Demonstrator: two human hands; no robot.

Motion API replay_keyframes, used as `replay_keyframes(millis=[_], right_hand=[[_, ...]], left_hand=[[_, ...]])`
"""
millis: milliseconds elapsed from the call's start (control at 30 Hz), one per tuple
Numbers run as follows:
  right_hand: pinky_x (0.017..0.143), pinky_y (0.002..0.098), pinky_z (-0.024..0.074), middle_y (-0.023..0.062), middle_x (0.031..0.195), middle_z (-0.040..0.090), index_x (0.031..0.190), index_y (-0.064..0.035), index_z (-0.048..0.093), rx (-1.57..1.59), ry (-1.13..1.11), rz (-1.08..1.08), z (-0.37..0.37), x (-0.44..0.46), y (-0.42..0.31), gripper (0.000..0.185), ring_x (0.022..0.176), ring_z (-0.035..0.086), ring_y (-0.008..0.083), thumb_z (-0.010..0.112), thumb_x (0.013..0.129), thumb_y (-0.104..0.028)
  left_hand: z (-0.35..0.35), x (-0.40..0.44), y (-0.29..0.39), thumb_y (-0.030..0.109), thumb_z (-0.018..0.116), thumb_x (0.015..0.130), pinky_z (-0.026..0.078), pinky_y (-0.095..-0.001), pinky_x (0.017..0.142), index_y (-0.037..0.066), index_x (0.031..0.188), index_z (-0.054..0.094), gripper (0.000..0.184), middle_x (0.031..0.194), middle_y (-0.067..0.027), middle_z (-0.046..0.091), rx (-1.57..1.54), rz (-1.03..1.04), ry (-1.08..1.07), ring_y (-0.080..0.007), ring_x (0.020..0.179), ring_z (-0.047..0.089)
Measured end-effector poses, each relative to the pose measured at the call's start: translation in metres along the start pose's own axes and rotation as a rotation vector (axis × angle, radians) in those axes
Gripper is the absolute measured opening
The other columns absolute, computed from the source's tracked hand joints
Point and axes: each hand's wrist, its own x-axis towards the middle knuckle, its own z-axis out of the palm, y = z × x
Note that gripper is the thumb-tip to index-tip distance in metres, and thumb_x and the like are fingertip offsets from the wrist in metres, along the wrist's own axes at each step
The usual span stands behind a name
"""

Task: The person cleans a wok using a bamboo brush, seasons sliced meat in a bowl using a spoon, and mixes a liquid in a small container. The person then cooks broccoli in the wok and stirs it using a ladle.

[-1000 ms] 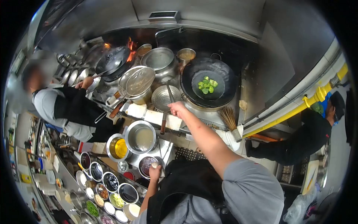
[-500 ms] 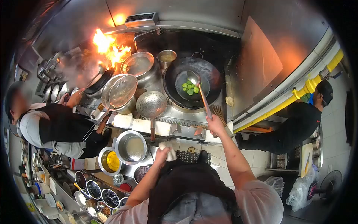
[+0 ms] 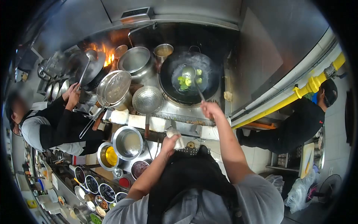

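Note:
My right hand [image 3: 211, 110] is closed around the long handle of a ladle [image 3: 189, 72]. The ladle's bowl is down in a large dark wok [image 3: 212, 82], among bright green vegetable pieces [image 3: 183, 83]; liquid or steam around them looks pale and blurred. A folded whitish cloth [image 3: 178, 139] is gripped in my left hand [image 3: 170, 145], near the stove's front edge. Just beyond that hand, a perforated strainer [image 3: 147, 99] with a wooden handle lies on the stove.
To the left, a co-worker [image 3: 48, 123] handles another wok [image 3: 89, 69] beside flames [image 3: 108, 56]. A steel pot of cloudy liquid [image 3: 128, 143] and a bowl of yellow oil [image 3: 110, 156] stand left of my arm. A yellow pipe [image 3: 291, 100] runs along the right; another person [image 3: 294, 123] stands beyond.
The ladle bowl has moved lower among the greens, and the pieces have spread. My left hand has shifted right and forward with the cloth. The co-worker's flames have shrunk.

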Motion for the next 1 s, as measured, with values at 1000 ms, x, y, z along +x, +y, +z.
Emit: replay_keyframes(millis=[1000], right_hand=[[0.036,0.0336,0.0403,0.0073,0.054,0.054,0.097,0.0000,0.059,-0.786,0.498,-0.564,-0.048,-0.158,0.042,0.029,0.035,0.051,0.0174,0.061,0.094,-0.029]], left_hand=[[0.093,0.191,0.063,0.018,0.049,0.099,0.055,-0.0483,0.052,0.004,0.100,0.054,0.015,0.074,-0.0094,0.057,-0.079,-0.094,0.041,-0.0271,0.059,0.060]])
